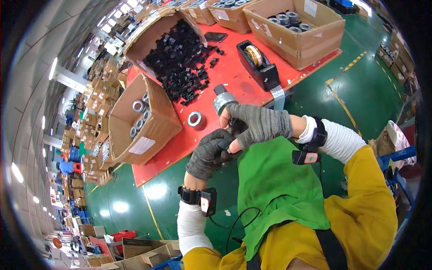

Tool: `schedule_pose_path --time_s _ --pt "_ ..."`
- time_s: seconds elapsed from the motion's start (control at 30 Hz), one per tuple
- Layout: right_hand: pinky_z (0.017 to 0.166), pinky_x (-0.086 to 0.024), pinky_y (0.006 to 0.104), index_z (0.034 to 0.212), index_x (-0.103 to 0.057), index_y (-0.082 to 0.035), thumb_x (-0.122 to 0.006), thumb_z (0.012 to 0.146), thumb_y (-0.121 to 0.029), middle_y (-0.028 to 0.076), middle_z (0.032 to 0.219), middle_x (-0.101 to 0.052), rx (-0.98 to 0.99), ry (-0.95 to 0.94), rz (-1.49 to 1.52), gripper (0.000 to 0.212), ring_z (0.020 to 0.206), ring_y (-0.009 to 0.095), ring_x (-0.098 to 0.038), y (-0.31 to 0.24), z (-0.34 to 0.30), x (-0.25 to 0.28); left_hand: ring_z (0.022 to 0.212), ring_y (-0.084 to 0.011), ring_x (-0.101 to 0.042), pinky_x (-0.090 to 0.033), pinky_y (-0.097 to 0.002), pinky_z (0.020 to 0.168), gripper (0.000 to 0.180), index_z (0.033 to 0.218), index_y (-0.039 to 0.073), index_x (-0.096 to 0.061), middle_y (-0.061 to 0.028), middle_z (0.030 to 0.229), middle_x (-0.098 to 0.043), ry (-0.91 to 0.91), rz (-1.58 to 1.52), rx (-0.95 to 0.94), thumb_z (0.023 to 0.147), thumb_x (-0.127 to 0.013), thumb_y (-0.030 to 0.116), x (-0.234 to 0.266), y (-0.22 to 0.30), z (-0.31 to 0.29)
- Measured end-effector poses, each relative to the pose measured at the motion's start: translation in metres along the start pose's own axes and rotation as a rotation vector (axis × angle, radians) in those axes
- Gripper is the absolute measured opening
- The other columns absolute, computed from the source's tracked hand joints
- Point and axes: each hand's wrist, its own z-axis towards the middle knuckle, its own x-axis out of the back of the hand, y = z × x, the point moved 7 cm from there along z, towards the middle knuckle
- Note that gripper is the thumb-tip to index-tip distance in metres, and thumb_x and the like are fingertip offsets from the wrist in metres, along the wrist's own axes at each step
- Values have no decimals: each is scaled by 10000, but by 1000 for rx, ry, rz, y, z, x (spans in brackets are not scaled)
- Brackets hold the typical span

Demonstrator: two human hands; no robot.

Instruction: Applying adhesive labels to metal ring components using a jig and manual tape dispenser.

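My left hand [208, 154], in a dark grey fingerless glove, is closed in front of the table edge, with a small black plastic piece [223, 143] at its fingertips. Against it comes the thumb of my right hand [261, 125], gloved in lighter grey, its fingers bent. Something dark shows between the two hands, partly hidden. Just beyond my right knuckles is a silver metal ring [223, 100] with a black plastic clip [219, 89] at its far side; I cannot tell whether it is held or rests on the table. Another silver ring [196, 119] lies left of my hands.
On the red table [155, 167], a heap of black clips [177, 54] spills from a tipped carton [134, 42]. A carton [148, 130] of rings stands at the left, another carton [310, 47] at the far right. A tape dispenser [257, 63] sits near the right edge.
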Motion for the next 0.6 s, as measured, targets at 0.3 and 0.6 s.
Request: schedule_pose_path --time_s 0.3,0.6 --pt "641 -451 392 909 -516 -80 -634 748 -187 107 819 -508 546 119 -484 226 719 313 -538 -37 -24 -1 509 -116 -497 -391 -225 440 236 982 45 -538 -47 717 -545 95 640 -516 851 -500 238 -22 37 2" --pt "625 -469 276 853 -558 -49 -637 784 -161 29 765 -592 -319 445 290 153 690 104 -547 41 30 48 462 -97 -477 -386 -217 398 152 973 31 -521 -43 655 -528 556 7 -332 894 -480 154 33 41 34"
